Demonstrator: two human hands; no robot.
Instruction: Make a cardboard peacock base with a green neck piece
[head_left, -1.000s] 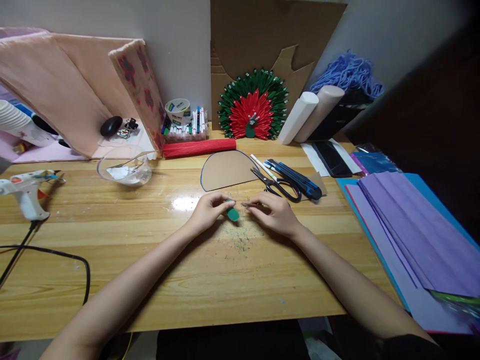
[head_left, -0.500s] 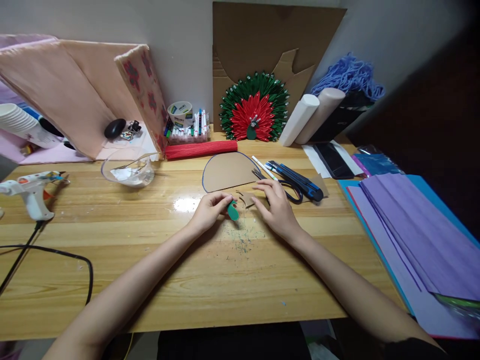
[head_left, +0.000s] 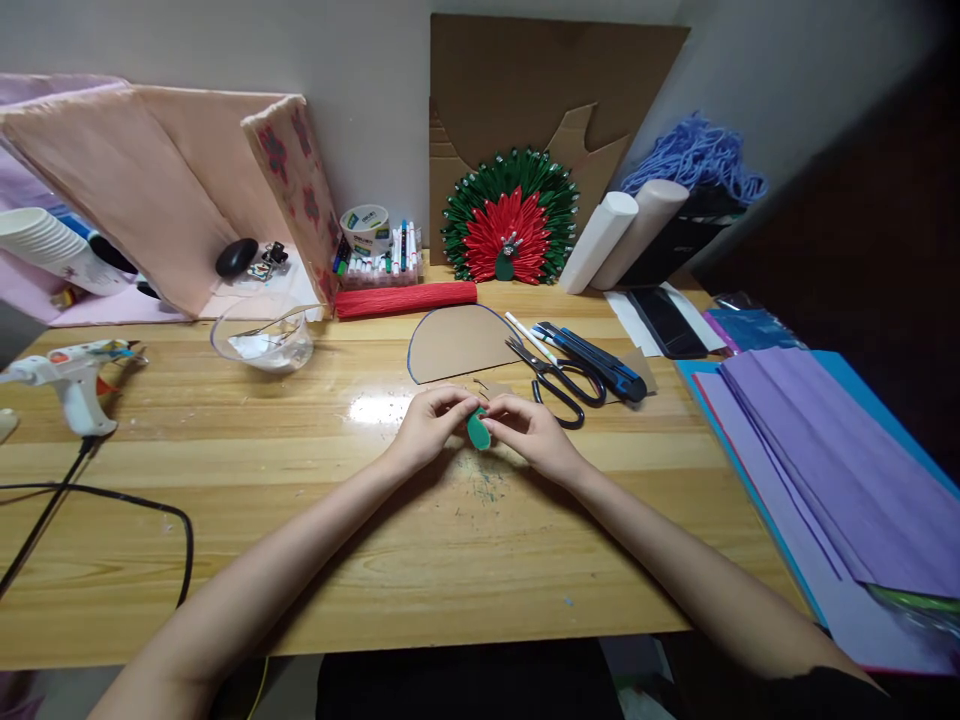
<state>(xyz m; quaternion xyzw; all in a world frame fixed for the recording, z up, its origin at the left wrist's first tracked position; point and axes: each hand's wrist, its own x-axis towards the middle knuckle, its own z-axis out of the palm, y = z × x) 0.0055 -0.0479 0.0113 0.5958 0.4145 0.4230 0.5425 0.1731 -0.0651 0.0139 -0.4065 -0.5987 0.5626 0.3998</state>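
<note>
A small green rounded cutout [head_left: 478, 432] is pinched between my two hands above the table. My left hand [head_left: 431, 425] grips its upper left edge with thumb and fingers. From the other side, my right hand [head_left: 536, 432] has its thumb and fingertips closed on the right edge. Part of the piece is hidden behind the fingers. Just beyond lie a brown scrap [head_left: 496, 388] and a cardboard half-oval [head_left: 461, 345] with a blue outline. Black-handled scissors [head_left: 559, 375] rest slightly open by my right hand. Tiny green crumbs lie on the wood below.
A blue utility knife [head_left: 592, 360] and white marker [head_left: 531, 336] lie beyond the scissors. A glue gun [head_left: 79, 390] with its cord and a clear bowl [head_left: 281, 350] are at left. A green and red peacock [head_left: 510, 225] leans on cardboard behind. Purple sheets [head_left: 847, 460] lie right.
My right hand has moved left from beside the brown scrap and taken hold of the green cutout. My left hand has shifted slightly right with it. The scissors' handles are now uncovered.
</note>
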